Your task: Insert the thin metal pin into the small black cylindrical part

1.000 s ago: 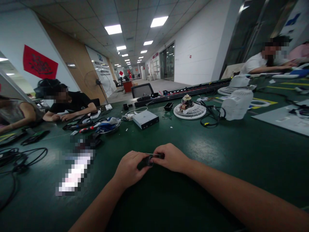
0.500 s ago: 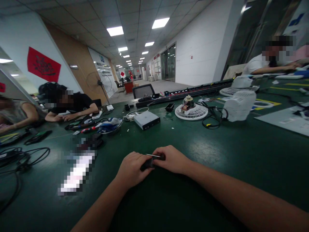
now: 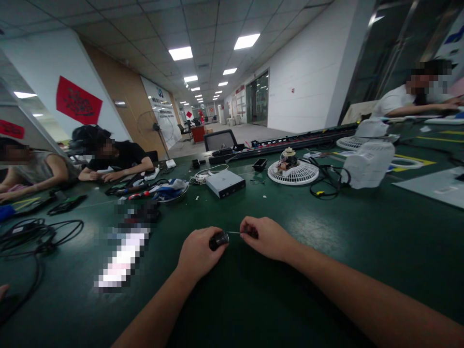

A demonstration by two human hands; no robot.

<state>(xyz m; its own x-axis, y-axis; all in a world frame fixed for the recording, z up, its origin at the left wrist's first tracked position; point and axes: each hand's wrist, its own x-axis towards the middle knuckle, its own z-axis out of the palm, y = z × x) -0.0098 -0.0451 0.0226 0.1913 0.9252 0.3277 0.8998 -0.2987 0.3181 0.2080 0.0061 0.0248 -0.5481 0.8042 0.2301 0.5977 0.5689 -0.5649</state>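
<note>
My left hand (image 3: 199, 253) is closed around a small black rounded part (image 3: 219, 239), its shiny end turned to the right. My right hand (image 3: 266, 238) is closed on the dark handle of what looks like a small screwdriver (image 3: 234, 233). The thin metal shaft points left at the black part. Whether its tip touches the part, I cannot tell. Both hands are low over the green table (image 3: 232, 299). Beyond them lies a silver optical drive (image 3: 225, 182).
A white fan grille with a motor (image 3: 293, 173) lies at the back right, near a white plastic housing (image 3: 371, 164) and black cables. On the left are a blurred-out bright object (image 3: 125, 258), a bowl (image 3: 170, 193) and coiled black cables (image 3: 43, 237). Other people sit across the table.
My hands have drawn apart slightly, and the black part has turned so its end shows. The screwdriver shaft now spans the gap between them. The view has shifted a little left.
</note>
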